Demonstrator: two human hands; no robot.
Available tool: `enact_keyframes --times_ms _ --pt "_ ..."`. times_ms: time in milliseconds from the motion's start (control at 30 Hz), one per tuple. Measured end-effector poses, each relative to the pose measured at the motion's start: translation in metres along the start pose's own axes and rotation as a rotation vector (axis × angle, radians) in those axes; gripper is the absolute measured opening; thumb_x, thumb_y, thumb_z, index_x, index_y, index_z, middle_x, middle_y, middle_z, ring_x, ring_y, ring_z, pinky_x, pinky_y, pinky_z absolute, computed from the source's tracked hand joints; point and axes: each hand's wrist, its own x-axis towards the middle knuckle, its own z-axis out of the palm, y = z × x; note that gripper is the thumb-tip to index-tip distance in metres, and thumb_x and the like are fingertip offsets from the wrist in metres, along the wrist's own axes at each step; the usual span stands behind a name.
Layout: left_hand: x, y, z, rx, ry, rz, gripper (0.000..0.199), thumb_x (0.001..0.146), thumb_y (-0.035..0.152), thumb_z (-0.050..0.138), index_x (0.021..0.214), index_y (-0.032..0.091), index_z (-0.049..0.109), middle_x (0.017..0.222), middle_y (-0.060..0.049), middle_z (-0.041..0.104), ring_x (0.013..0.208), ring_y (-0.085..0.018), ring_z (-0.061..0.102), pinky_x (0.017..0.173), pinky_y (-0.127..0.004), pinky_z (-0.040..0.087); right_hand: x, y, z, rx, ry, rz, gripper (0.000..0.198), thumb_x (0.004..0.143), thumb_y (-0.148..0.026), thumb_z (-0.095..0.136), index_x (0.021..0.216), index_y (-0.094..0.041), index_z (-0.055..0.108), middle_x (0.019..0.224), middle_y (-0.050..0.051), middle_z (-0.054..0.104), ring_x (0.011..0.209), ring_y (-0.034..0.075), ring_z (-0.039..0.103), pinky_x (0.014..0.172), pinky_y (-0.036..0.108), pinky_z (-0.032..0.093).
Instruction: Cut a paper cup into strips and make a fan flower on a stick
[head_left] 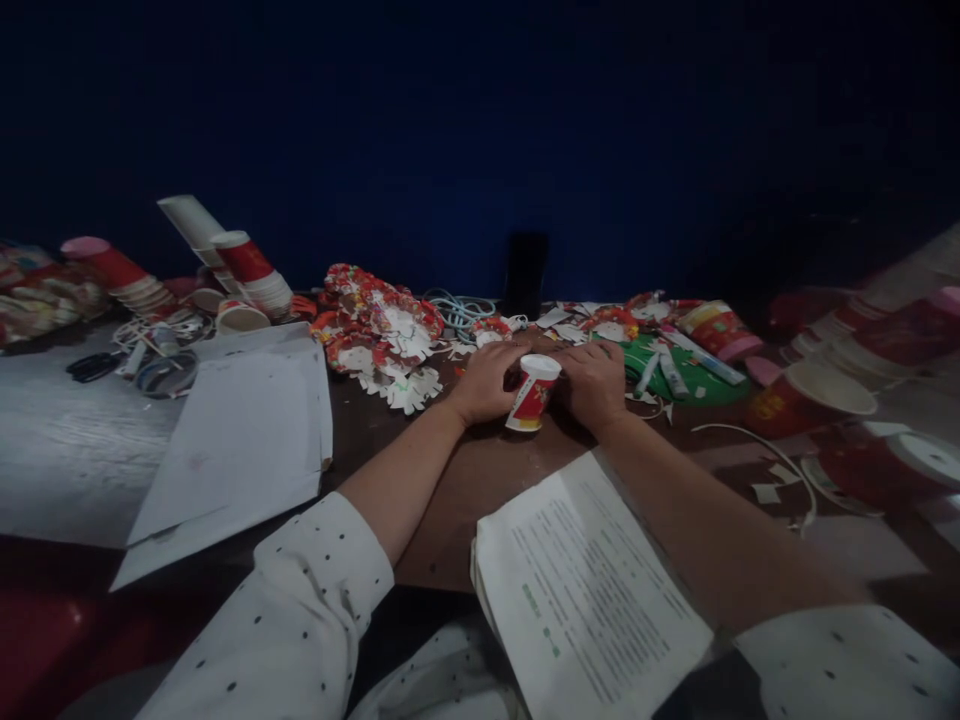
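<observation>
Between the left hand (491,385) and the right hand (598,388), over the middle of the brown bench (457,500), is a small red-and-white paper cup (534,402). Its long axis runs close to upright, leaning so that the pale round end on top sits farther right than the lower end. One hand flanks each side: the left has its thumb close against the cup, and the right reaches in beside the upper end. Both hands are curled in narrowly, but some fingers are hidden, so how firmly either one grips cannot be told. Neither hand is clearly nearer, as both lie right by the cup.

Beyond the left hand is a heap of red-and-white cut paper (382,320), with looped pale-blue cord (461,308) behind. Just past the right hand lies a green mat (701,385) bearing scraps. White sheets (247,430) lie well left of the cup, and a printed booklet (585,590) rests on the person's side, between the forearms.
</observation>
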Motion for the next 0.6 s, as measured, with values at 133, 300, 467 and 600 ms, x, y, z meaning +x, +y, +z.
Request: enact_keyframes --times_ms 133,300,467,600 --pt "0.000 0.004 0.003 0.098 -0.016 -0.097 0.030 0.075 0.019 0.055 0.103 0.017 0.067 0.106 -0.010 0.069 0.103 -0.024 0.059 0.093 -0.038 0.043 0.000 -0.003 -0.003 0.010 0.004 -0.026 0.021 0.082 -0.023 0.055 0.097 -0.023 0.070 0.091 0.004 0.073 0.088 0.022 0.056 0.093 0.040 0.028" --pt "0.000 0.005 0.006 0.115 0.085 -0.146 0.043 0.075 0.013 0.051 0.115 0.020 0.064 0.111 -0.007 0.069 0.103 -0.024 0.058 0.091 -0.038 0.042 0.000 -0.003 -0.002 0.027 -0.002 -0.048 0.020 0.082 -0.021 0.054 0.095 -0.023 0.069 0.091 0.003 0.073 0.088 0.022 0.057 0.095 0.040 0.027" --pt "0.001 0.001 0.009 0.139 0.127 -0.139 0.032 0.076 0.014 0.051 0.100 0.023 0.071 0.101 -0.005 0.071 0.098 -0.024 0.057 0.087 -0.039 0.041 -0.001 -0.005 0.000 0.016 -0.052 -0.028 0.021 0.082 -0.020 0.052 0.094 -0.023 0.069 0.091 0.005 0.073 0.090 0.023 0.056 0.096 0.041 0.026" --pt "0.002 -0.003 0.011 0.171 0.127 -0.162 0.026 0.079 0.016 0.052 0.094 0.023 0.072 0.093 -0.005 0.071 0.095 -0.023 0.057 0.086 -0.039 0.040 -0.001 -0.009 0.001 0.016 -0.076 0.013 0.034 0.079 -0.024 0.055 0.112 -0.019 0.064 0.100 0.009 0.070 0.094 0.026 0.056 0.095 0.042 0.027"
